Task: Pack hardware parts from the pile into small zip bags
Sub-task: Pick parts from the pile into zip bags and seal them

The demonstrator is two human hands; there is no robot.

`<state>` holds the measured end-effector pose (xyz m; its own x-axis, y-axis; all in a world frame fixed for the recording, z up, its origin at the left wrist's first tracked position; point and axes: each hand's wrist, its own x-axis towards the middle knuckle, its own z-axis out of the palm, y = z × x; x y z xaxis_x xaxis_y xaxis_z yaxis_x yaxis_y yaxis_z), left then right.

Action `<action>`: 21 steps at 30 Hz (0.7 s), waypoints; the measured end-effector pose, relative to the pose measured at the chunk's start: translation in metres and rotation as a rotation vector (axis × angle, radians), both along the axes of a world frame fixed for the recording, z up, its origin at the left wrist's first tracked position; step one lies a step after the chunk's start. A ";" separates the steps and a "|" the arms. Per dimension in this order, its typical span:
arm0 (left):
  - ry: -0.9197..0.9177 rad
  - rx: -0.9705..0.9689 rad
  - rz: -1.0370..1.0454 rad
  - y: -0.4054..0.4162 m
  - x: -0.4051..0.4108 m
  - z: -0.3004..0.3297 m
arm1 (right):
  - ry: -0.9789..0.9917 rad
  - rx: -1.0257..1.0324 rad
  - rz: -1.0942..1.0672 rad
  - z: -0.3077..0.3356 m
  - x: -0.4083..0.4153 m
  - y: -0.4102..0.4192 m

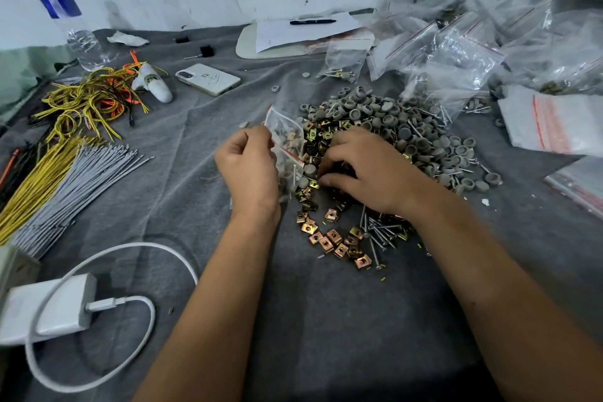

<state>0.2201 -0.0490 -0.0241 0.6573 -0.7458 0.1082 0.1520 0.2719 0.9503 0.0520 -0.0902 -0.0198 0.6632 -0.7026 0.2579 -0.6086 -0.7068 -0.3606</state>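
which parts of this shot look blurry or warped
Head view: wide-angle bend stretches the edges; the clear plastic water bottle and white charger block are smeared, the clear zip bags are hazy, while the brass square clips stay sharp.

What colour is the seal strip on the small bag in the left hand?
Red, on the clear zip bag; the head view shows it.

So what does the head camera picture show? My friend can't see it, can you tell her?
A person's left hand holds a small zip bag open beside a pile of hardware parts, while the right hand picks brass clips from the pile. The pile lies on a grey cloth, with filled bags behind it.
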 end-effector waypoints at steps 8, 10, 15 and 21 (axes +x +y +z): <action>0.059 0.020 -0.011 0.000 0.003 0.000 | -0.246 0.127 -0.060 -0.001 -0.003 0.003; 0.075 0.014 -0.001 0.000 0.003 0.000 | -0.285 0.151 -0.048 0.000 -0.003 0.004; 0.037 0.016 0.001 0.001 0.002 0.000 | -0.283 0.187 -0.059 0.002 -0.001 0.005; -0.150 0.001 -0.031 0.002 -0.001 0.001 | -0.307 0.193 -0.123 -0.001 -0.002 0.004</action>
<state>0.2189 -0.0468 -0.0230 0.6107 -0.7655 0.2023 0.0170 0.2681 0.9632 0.0503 -0.0858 -0.0207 0.4832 -0.8271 0.2871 -0.5276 -0.5368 -0.6585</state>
